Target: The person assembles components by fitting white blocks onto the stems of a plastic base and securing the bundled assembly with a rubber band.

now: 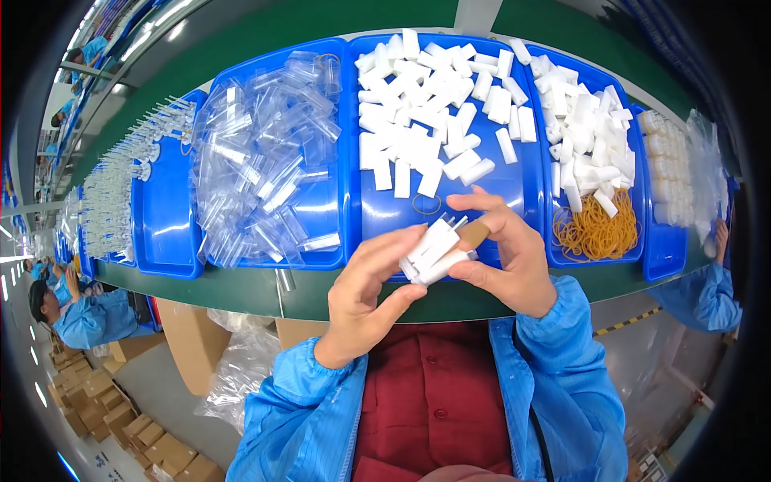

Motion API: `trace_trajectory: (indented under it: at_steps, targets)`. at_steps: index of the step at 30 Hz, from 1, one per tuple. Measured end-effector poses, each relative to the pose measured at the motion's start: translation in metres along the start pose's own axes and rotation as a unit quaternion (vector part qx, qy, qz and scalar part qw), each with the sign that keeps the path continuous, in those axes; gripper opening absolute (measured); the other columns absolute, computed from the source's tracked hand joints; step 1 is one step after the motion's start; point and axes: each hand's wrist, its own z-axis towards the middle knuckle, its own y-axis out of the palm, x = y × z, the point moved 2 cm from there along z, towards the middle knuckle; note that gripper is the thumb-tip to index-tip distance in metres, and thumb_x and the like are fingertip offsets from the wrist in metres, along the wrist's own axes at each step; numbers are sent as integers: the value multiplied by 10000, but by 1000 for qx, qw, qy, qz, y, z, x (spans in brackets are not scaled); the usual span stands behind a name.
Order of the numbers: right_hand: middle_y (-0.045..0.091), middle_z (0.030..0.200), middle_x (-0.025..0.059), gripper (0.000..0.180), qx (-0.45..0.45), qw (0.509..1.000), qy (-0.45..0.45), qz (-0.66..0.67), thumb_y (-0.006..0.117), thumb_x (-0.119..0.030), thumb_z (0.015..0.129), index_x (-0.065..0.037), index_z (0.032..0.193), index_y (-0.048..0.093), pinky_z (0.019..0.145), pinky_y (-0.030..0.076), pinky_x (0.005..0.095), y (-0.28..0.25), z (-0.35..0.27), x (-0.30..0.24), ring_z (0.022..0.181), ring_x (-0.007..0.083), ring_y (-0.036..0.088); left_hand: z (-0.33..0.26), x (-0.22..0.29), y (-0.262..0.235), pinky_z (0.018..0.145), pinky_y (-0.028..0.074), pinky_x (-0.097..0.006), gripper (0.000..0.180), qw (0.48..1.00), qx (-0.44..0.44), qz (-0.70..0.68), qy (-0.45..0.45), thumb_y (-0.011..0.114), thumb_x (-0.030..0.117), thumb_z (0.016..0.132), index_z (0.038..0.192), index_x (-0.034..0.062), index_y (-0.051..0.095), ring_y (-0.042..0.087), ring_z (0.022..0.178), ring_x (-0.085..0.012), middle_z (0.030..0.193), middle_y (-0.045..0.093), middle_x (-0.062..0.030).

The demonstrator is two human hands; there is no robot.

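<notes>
Leftmost, a blue tray (165,217) stands on the green desk (241,285), with rows of clear parts (112,193) beyond its far side. Next to it a second tray (333,153) is heaped with clear tubes (265,161). One loose tube (284,279) lies on the desk just in front of that tray.

Then the left hand (365,297) comes up from the lower edge, fingers curled, thumb and fingertips pinching a small bundle of white pieces (434,247). The bundle sits in the air over the near rim of the middle tray (514,193), between both hands. The right hand (506,257) is closed on the bundle's other end, a tan cot (472,233) on one finger touching it.

Behind the hands, the middle tray holds a heap of white blocks (426,112) and one rubber band (426,205) on its bare floor. Further right, another tray (642,241) carries more white blocks (590,136) and a pile of yellow bands (596,229). At the far right, a bag (683,169) of pale parts lies beside a co-worker's blue sleeve (699,297).
</notes>
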Motion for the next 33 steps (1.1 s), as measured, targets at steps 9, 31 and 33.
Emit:
trace_trajectory:
  at_steps: [9,31,33]
  targets:
    - [687,1140,77,298,-101,984,-80,-120,827,-144,755,-97,980,638,1138,248,562,1,1,-19,1295,301,505,10,21,-16,1007,455,-388,341,988,-100,120,16,753,35,822,1149,44,658,555,1231,-313,1356,537,-189]
    - [626,822,52,282,-100,801,-265,-527,746,-78,744,-103,962,569,782,403,376,128,142,-1,795,266,566,-27,13,-92,986,511,-383,322,931,325,65,154,672,-6,896,1197,-13,559,511,1261,-301,1409,412,-208]
    - [634,820,55,289,-109,788,-262,-546,746,-73,739,-101,965,568,790,407,375,124,139,-15,809,264,580,-26,10,-95,1000,498,-391,330,930,314,90,169,685,5,891,1196,-8,560,514,1258,-301,1409,413,-209]
